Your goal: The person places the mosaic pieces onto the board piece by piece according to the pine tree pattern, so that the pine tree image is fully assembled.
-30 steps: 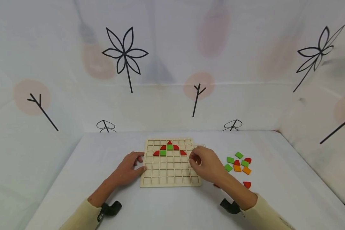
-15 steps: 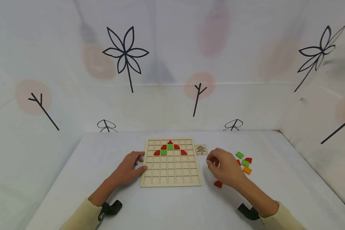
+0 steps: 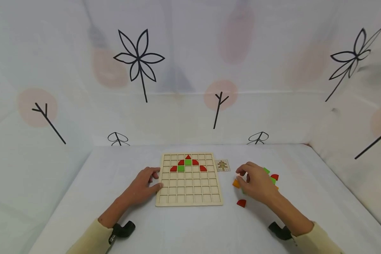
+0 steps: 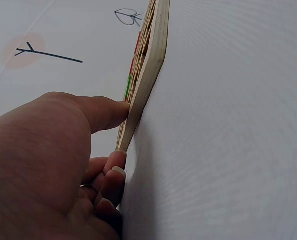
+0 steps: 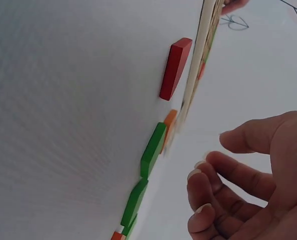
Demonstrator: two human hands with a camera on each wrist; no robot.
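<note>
My left hand [image 3: 143, 187] rests at the left edge of a wooden grid board [image 3: 189, 205]; in the left wrist view its thumb touches the board's side wall [image 4: 147, 82]. Red pieces [image 3: 203, 168] and green squares [image 3: 188, 162] sit in the board's upper cells. My right hand [image 3: 257, 181] hovers over loose pieces, fingers bent and thumb apart, nothing between them. Beside its thumb lies an orange square [image 3: 236, 183]. A red quarter-round piece [image 3: 241, 203] is nearer to me. Green pieces [image 5: 153, 150] appear below the hand in the right wrist view.
A small pattern card [image 3: 223, 165] showing a tree on a grid lies against the board's right side. More pieces, including a red one [image 3: 274, 177], show behind the right hand, which partly covers them. White patterned cloth walls [image 3: 174, 120] stand around the table.
My right hand has moved right, from the board's right edge to above the loose pieces, and its thumb and fingers have spread. The pattern card and orange square are uncovered. The left hand stays.
</note>
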